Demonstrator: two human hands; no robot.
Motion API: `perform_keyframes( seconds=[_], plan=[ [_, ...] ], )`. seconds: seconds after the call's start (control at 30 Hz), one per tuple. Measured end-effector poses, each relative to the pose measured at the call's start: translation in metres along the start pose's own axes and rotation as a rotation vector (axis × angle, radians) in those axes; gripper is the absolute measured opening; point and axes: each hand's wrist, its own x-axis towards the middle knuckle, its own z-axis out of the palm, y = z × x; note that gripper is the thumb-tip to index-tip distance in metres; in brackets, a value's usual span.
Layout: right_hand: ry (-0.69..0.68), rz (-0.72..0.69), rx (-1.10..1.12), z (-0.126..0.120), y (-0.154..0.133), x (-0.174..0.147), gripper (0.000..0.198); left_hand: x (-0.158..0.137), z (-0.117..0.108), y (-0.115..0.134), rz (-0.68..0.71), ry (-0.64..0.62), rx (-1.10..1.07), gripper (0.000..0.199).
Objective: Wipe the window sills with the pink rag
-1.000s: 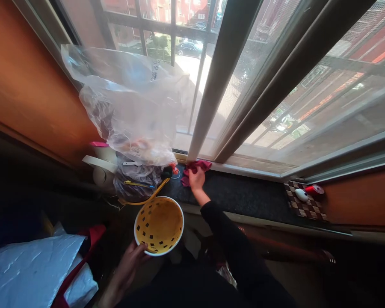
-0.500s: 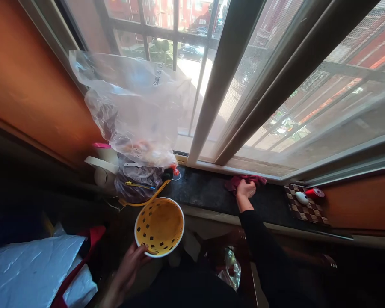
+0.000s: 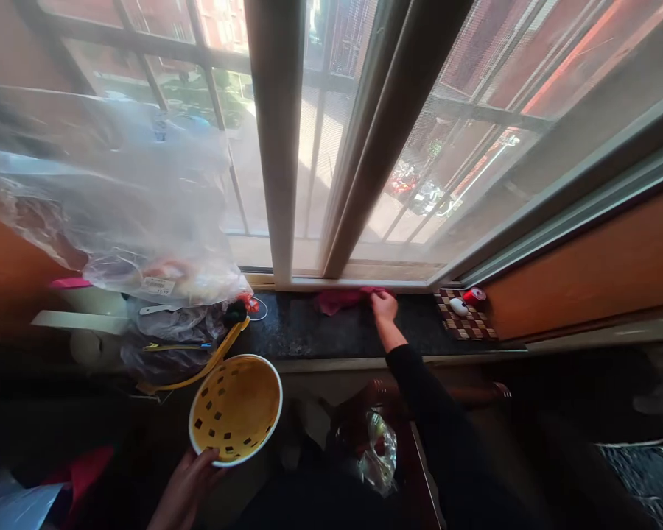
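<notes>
My left hand (image 3: 191, 478) grips the near rim of a yellow basket (image 3: 243, 405) with a white rim and diamond-shaped holes; its inside faces up and nothing lies in it. My right hand (image 3: 385, 305) is closed on a dark red cloth (image 3: 339, 298), which trails to the left along the back of the dark windowsill (image 3: 292, 327), against the window frame. To the right of that hand, a brown and cream checkered mat (image 3: 464, 320) bears a white egg-shaped object (image 3: 458, 306) and a red spool-like item (image 3: 474, 296).
A large clear plastic bag (image 3: 155, 199) and a dark bundle in plastic (image 3: 171, 331) fill the sill's left end, beside a white container (image 3: 88, 338). A yellow strap (image 3: 229, 346) hangs near the basket. Below stands a dark red chair with a clear bag (image 3: 381, 449).
The view has turned to the right. My right hand has shifted along the sill, and the cloth, bunched before, now stretches out to its left. The basket stays in my left hand.
</notes>
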Motion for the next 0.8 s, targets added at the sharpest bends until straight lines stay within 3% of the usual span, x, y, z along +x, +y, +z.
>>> perform_keyframes(
  seconds=[0.17,0.3,0.37,0.47,0.67,0.8],
  plan=[
    [0.310,0.065,-0.040,-0.078,0.043,0.067,0.024,0.003,0.001,-0.002,0.010,-0.011,0.023,0.066],
    [0.482,0.106,-0.039,-0.091,0.054,0.095,0.040,-0.006,0.007,0.000,0.009,0.008,-0.009,0.064],
    [0.501,0.153,-0.028,-0.073,0.054,0.095,0.047,-0.010,0.009,-0.002,0.011,0.006,-0.038,0.062],
    [0.457,0.131,-0.012,-0.015,0.043,0.071,0.053,-0.012,0.008,-0.010,0.022,0.027,-0.086,0.058],
    [0.234,-0.109,0.025,0.115,-0.012,-0.046,0.055,-0.011,0.003,-0.028,0.084,0.011,-0.147,0.048],
    [0.023,-0.262,0.044,0.153,-0.049,-0.127,0.065,-0.011,0.001,-0.034,0.066,0.017,-0.170,0.047]
  ],
)
